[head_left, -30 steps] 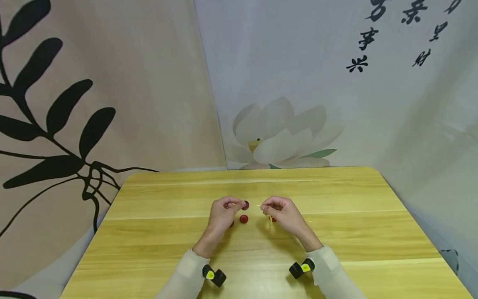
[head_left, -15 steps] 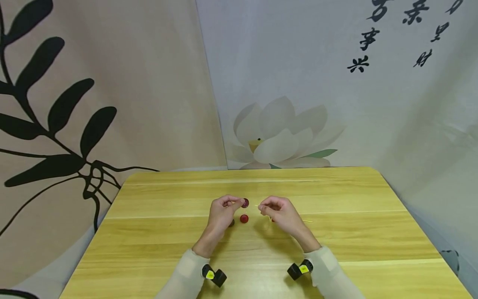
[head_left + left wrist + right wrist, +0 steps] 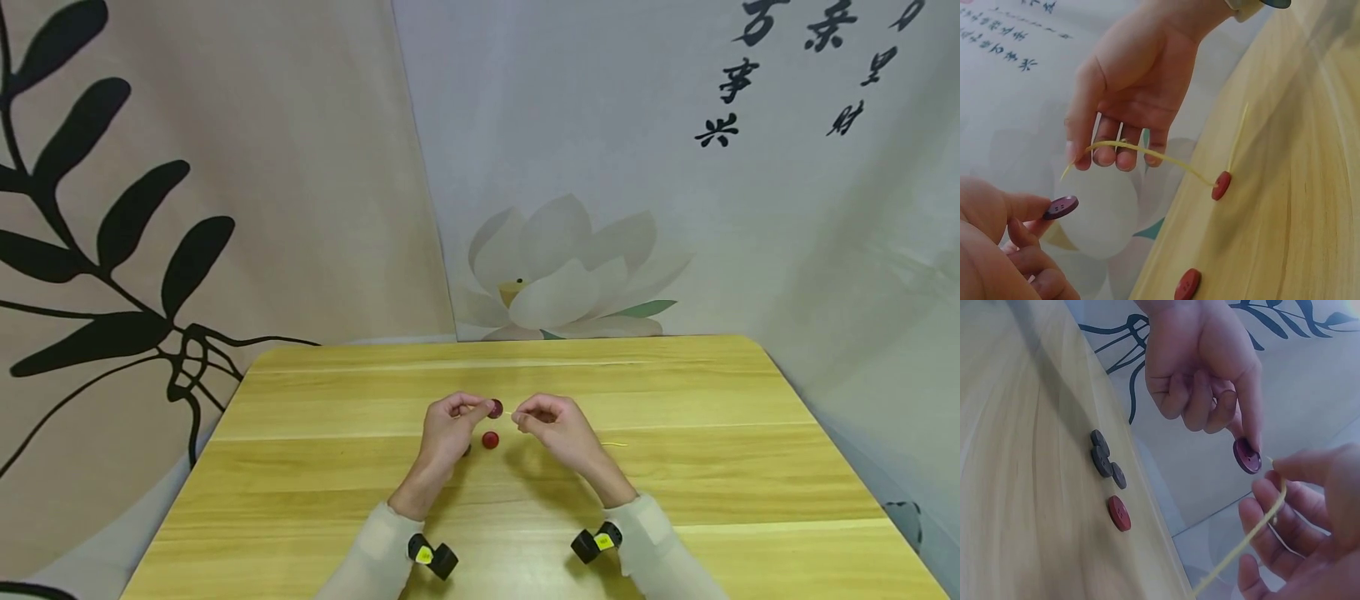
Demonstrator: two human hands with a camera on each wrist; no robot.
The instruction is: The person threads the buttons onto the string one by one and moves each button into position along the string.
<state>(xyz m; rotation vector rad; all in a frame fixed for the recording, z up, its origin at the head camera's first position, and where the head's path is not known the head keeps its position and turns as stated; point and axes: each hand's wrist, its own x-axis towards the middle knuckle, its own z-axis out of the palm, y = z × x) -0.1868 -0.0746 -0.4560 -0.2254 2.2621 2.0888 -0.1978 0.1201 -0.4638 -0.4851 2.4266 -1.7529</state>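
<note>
- Shifted right hand [image 3: 559,427] toward left hand [image 3: 444,428] since earlier frame, bringing yellow string [image 3: 1147,150] tip just beside purple button [image 3: 1065,207].
- Pinching string in right, button in left, above table [image 3: 337,483].
- Narrowed gap, seemingly not yet threaded.

Purple button [image 3: 1061,208]: four-holed, held tilted above the table [image 3: 315,437], edge pinched by left hand [image 3: 447,429]. Yellow cord [image 3: 1242,544]: arched, pinched near one tip by right hand [image 3: 558,429]; tip close to purple button, apparently not touching. Cord also threaded through red button [image 3: 1221,186], lying on table.
</note>
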